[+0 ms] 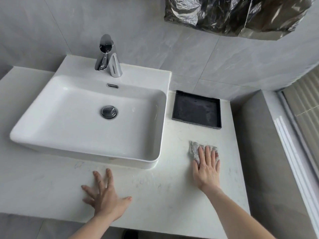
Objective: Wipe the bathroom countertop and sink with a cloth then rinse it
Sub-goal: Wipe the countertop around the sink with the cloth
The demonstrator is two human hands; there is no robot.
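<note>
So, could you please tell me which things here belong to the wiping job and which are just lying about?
Part of the job:
cloth under the right hand
countertop
sink
faucet

Just lying about:
black tray
crumpled plastic sheet

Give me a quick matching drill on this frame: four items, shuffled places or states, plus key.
Things:
1. cloth
2. black tray
3. left hand
4. faucet

Places or states:
A. flat on the countertop in front of the sink, fingers spread
B. on the back ledge of the sink
C. under the right hand, right of the sink
D. by the wall, beyond the cloth

Pairs: 1-C, 2-D, 3-A, 4-B
</note>
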